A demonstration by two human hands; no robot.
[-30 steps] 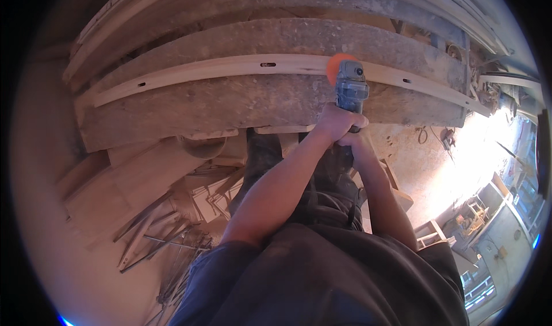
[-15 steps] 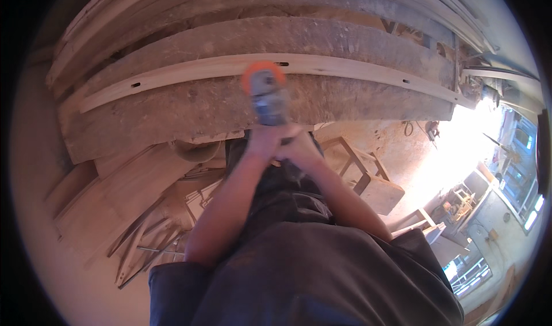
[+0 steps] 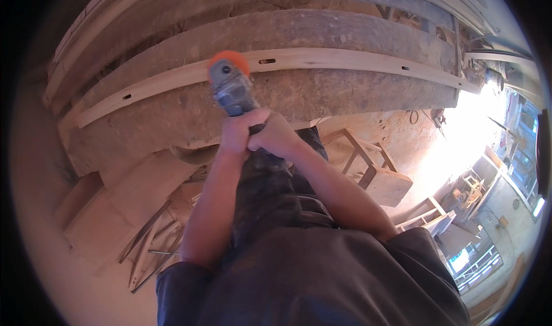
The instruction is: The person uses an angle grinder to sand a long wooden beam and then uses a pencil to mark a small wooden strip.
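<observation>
Both my hands are wrapped round the body of an angle grinder (image 3: pixel 234 94) with an orange disc (image 3: pixel 232 60). My left hand (image 3: pixel 237 131) grips it on the left side, near the grinder's head. Just behind and to the right, my right hand (image 3: pixel 276 135) closes on the same tool. The disc lies over a long pale wooden rail (image 3: pixel 339 58), to the left of a slot cut in its middle. More slots show toward both ends of the rail. It rests on a rough, dusty plank bench (image 3: pixel 356 96). The disc's underside is hidden.
Behind the rail runs another thick bench plank (image 3: pixel 322 30), with long boards farther back. A wooden frame like a stool (image 3: pixel 374 171) stands on the floor to the right. Curved panels (image 3: pixel 138 188) and loose wooden strips (image 3: pixel 152 242) lie at the left. Bright light comes from the right.
The grinder and both hands have moved left along the rail, from over the middle slot to left of it. The grinder's head now tilts more to the left.
</observation>
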